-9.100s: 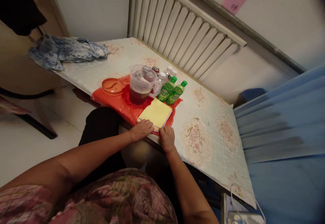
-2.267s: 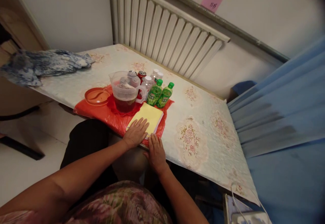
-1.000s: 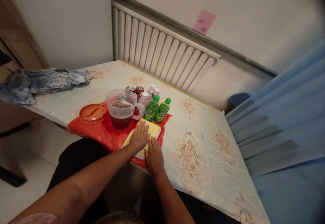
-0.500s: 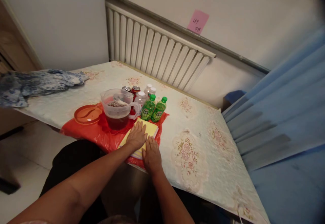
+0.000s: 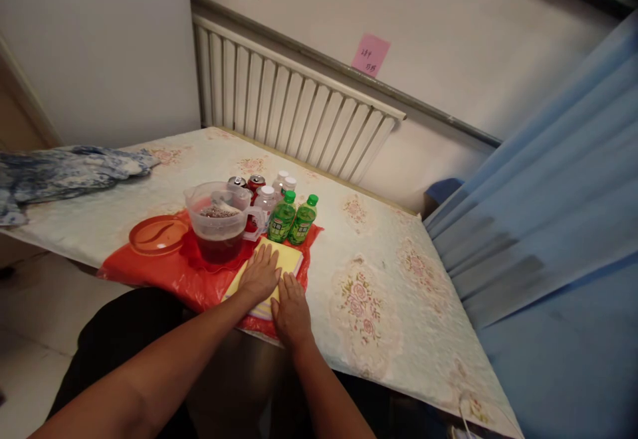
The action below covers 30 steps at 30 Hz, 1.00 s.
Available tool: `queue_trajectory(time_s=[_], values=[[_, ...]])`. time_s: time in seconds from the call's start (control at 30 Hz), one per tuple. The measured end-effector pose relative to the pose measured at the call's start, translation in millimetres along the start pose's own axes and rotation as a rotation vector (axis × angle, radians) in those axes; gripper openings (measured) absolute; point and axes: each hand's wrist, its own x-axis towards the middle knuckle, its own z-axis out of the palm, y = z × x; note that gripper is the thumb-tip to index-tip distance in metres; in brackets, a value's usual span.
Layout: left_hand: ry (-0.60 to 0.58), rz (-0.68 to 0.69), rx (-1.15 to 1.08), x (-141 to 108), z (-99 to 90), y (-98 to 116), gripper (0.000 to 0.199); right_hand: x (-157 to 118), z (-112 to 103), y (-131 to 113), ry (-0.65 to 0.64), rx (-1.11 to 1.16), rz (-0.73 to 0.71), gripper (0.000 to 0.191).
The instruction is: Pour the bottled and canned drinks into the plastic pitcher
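My left hand (image 5: 261, 274) lies flat with fingers stretched on a folded yellow cloth (image 5: 289, 257). Resting on the cloth's right side is my right hand (image 5: 292, 309), its fingers extended too. The cloth sits on a red plastic sheet (image 5: 149, 271) at the table's near edge. Left of it stands a clear pitcher (image 5: 219, 220) with dark liquid and foam, set on a red scalloped dish (image 5: 192, 253). Beyond the cloth are two green-capped bottles (image 5: 303, 221), several white-capped clear bottles (image 5: 265, 203) and two drink cans (image 5: 256, 183).
An orange round lid (image 5: 158, 234) lies left of the pitcher. A blue-and-white crumpled fabric (image 5: 74, 172) covers the table's far left. Behind the floral tablecloth (image 5: 363, 299) is a white radiator (image 5: 289, 103). Blue curtains (image 5: 543, 226) hang at the right.
The view has shifted slightly, so the table and its items appear a little lower and further left. Both hands stay flat on the cloth.
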Motion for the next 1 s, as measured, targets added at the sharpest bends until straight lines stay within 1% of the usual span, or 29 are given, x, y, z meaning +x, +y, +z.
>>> queue_trajectory(time_s=[0.47,0.8,1.0], values=[[0.035,0.003,-0.006,-0.1,1.8,-0.3,0.053,0.2,-1.7,-1.0,0.0,-0.033,0.004,0.057],[0.007,-0.002,0.002,-0.4,-1.0,0.9,0.054,0.0,-1.6,-0.7,0.006,0.006,0.001,0.057],[-0.009,-0.002,0.007,0.1,-3.6,1.1,0.054,0.5,-0.6,-0.7,0.004,-0.008,0.001,0.056]])
